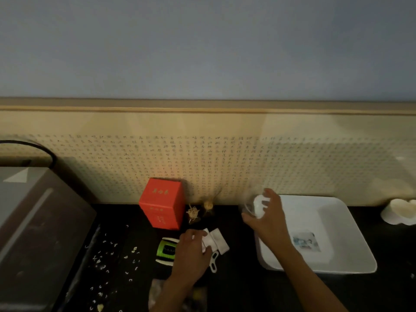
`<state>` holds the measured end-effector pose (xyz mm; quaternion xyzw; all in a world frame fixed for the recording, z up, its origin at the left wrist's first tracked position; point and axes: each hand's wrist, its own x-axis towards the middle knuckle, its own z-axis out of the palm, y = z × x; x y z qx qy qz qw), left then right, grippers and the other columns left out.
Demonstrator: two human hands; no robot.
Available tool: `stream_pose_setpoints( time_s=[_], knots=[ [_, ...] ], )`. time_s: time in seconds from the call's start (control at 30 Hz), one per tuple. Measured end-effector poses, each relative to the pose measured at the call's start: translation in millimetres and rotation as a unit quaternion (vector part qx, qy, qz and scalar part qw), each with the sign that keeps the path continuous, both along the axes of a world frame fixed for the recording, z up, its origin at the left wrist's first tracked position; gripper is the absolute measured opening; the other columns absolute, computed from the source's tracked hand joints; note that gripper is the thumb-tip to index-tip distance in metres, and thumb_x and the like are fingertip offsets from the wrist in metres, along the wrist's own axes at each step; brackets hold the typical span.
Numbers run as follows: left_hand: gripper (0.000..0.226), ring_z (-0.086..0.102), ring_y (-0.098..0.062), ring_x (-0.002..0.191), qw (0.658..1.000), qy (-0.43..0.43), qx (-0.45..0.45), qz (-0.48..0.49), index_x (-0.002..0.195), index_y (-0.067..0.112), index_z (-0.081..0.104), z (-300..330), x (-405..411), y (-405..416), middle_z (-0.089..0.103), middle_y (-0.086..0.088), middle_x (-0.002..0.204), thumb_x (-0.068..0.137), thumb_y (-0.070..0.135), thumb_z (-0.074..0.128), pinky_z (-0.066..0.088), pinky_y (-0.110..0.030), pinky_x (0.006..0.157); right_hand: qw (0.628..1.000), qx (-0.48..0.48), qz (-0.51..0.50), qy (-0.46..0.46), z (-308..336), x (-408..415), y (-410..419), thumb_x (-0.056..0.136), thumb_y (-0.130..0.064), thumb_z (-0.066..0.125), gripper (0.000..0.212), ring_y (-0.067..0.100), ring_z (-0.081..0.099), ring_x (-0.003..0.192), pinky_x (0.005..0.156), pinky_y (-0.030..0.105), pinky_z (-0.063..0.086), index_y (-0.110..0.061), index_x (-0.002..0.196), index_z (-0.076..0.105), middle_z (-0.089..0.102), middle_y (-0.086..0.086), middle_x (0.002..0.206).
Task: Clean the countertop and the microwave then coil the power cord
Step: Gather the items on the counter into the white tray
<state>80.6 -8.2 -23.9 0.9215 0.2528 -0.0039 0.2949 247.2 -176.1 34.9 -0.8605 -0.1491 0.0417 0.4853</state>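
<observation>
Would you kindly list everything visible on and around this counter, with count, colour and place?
microwave: one, grey, far left on the countertop
power cord: one, black, arching behind the microwave
countertop: one, black, along the patterned wall
crumbs: many, pale, scattered right of the microwave
red box: one, upright by the wall
dried sprigs: two, tan, right of the box
green packet: one, green and white, below the box
white tray: one, on the right
white dish: one, far right
left hand: grips white paper packets
right hand: grips a clear cup
</observation>
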Motion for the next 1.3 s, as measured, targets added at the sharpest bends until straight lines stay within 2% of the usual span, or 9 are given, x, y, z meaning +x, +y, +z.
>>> stream_pose_setpoints(
  time_s=[0.1, 0.17, 0.3, 0.57, 0.67, 0.87, 1.13, 1.23, 1.3],
  knots=[
    [0.059, 0.039, -0.023, 0.137, 0.999, 0.028, 0.015, 0.009, 0.146, 0.029, 0.047, -3, 13, -6, 0.042, 0.001, 0.148, 0.091, 0.045, 0.059, 0.036, -0.033, 0.111, 0.997, -0.031, -0.068, -0.008, 10, 18, -54, 0.064, -0.036, 0.092, 0.105, 0.011, 0.049, 0.119, 0.104, 0.037, 0.043, -0.023, 0.148, 0.030, 0.045, -0.007, 0.136],
    [0.074, 0.029, -0.027, 0.146, 0.997, 0.069, 0.028, 0.000, 0.155, 0.031, 0.034, -5, 19, -9, 0.030, -0.004, 0.158, 0.089, 0.053, 0.059, 0.034, -0.038, 0.114, 0.994, -0.039, -0.100, 0.010, 8, 34, -87, 0.066, -0.033, 0.091, 0.105, 0.018, 0.049, 0.126, 0.108, 0.044, 0.042, -0.025, 0.149, 0.027, 0.043, -0.001, 0.143],
    [0.092, 0.008, -0.036, 0.155, 0.986, 0.154, 0.064, -0.024, 0.161, 0.037, 0.015, -12, 29, -14, 0.010, -0.011, 0.167, 0.086, 0.066, 0.060, 0.028, -0.048, 0.121, 0.985, -0.085, -0.149, 0.027, -7, 63, -130, 0.069, -0.027, 0.089, 0.100, 0.025, 0.047, 0.128, 0.108, 0.045, 0.040, -0.018, 0.147, 0.028, 0.039, 0.007, 0.145],
    [0.106, 0.020, -0.034, 0.149, 0.977, 0.194, 0.083, -0.034, 0.162, 0.041, 0.009, -19, 42, -17, 0.016, -0.012, 0.163, 0.077, 0.075, 0.063, 0.034, -0.046, 0.115, 0.976, -0.110, -0.178, 0.069, -37, 93, -157, 0.076, -0.027, 0.084, 0.096, 0.030, 0.051, 0.125, 0.095, 0.041, 0.043, -0.018, 0.151, 0.024, 0.046, 0.012, 0.142],
    [0.100, 0.027, -0.029, 0.143, 0.981, 0.174, 0.077, -0.043, 0.160, 0.043, 0.016, -21, 45, -15, 0.024, -0.005, 0.159, 0.078, 0.069, 0.066, 0.039, -0.043, 0.111, 0.972, -0.118, -0.187, 0.074, -39, 97, -161, 0.078, -0.025, 0.083, 0.094, 0.033, 0.048, 0.130, 0.105, 0.052, 0.040, -0.018, 0.151, 0.025, 0.045, 0.014, 0.143],
    [0.092, 0.036, -0.023, 0.135, 0.985, 0.143, 0.080, -0.055, 0.159, 0.038, 0.021, -24, 52, -23, 0.034, 0.003, 0.152, 0.083, 0.057, 0.069, 0.044, -0.038, 0.106, 0.962, -0.154, -0.199, 0.103, -42, 105, -163, 0.075, -0.037, 0.084, 0.097, 0.038, 0.045, 0.132, 0.107, 0.063, 0.038, -0.018, 0.150, 0.025, 0.040, 0.018, 0.145],
    [0.103, 0.031, -0.022, 0.141, 0.988, 0.119, 0.039, -0.093, 0.162, 0.031, 0.017, -28, 49, -22, 0.029, 0.004, 0.159, 0.081, 0.054, 0.075, 0.037, -0.033, 0.112, 0.957, -0.192, -0.216, -0.034, -17, 63, -148, 0.072, -0.046, 0.083, 0.108, 0.037, 0.025, 0.143, 0.114, 0.060, 0.029, -0.023, 0.152, 0.015, 0.015, 0.011, 0.159],
    [0.107, 0.025, -0.021, 0.146, 0.989, 0.109, 0.015, -0.100, 0.163, 0.028, 0.014, -31, 40, -14, 0.024, 0.005, 0.163, 0.080, 0.048, 0.079, 0.031, -0.030, 0.116, 0.977, -0.131, -0.150, -0.081, -1, 32, -120, 0.079, -0.042, 0.079, 0.092, 0.030, 0.027, 0.143, 0.116, 0.053, 0.027, -0.024, 0.150, 0.023, 0.022, 0.007, 0.156],
    [0.105, 0.024, -0.020, 0.147, 0.990, 0.101, 0.011, -0.100, 0.163, 0.025, 0.015, -31, 35, -10, 0.024, 0.004, 0.163, 0.081, 0.042, 0.079, 0.028, -0.028, 0.118, 0.989, -0.117, 0.010, -0.094, 10, 13, -91, 0.085, -0.039, 0.074, 0.068, 0.014, 0.037, 0.133, 0.114, 0.043, 0.035, -0.026, 0.142, 0.039, 0.036, -0.001, 0.146]
  ],
)
